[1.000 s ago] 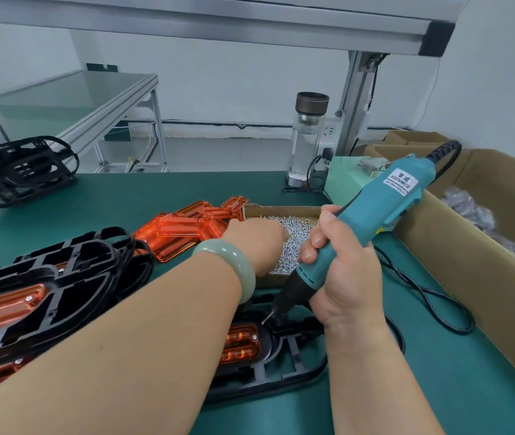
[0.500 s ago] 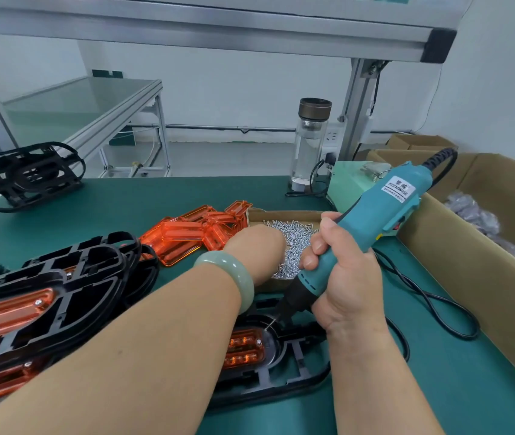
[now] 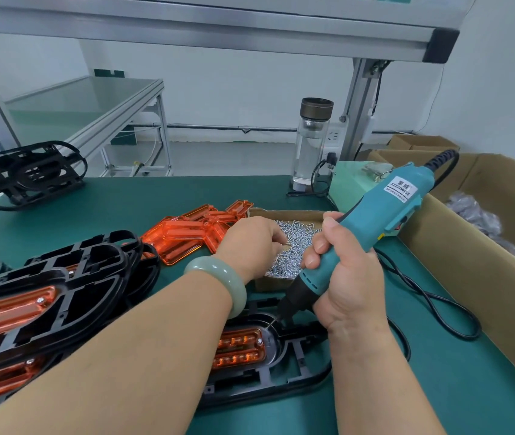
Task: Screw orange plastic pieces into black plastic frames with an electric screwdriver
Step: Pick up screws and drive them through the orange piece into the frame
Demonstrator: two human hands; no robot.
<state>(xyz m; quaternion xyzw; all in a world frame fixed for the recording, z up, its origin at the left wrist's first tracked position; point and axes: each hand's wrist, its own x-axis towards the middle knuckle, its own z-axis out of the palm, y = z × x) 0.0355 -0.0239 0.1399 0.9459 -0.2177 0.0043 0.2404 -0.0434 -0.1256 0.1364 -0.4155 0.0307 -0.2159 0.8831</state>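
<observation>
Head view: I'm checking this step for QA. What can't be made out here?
All head view.
Left hand: fingertips hidden behind its own knuckles over the screws; grip unclear.
Frame: left part hidden by the left forearm.
Screwdriver bit: too small to tell whether it carries a screw.

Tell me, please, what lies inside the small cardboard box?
Small silver screws in a heap. The left hand reaches in over the left part, hiding what lies under it.
</observation>
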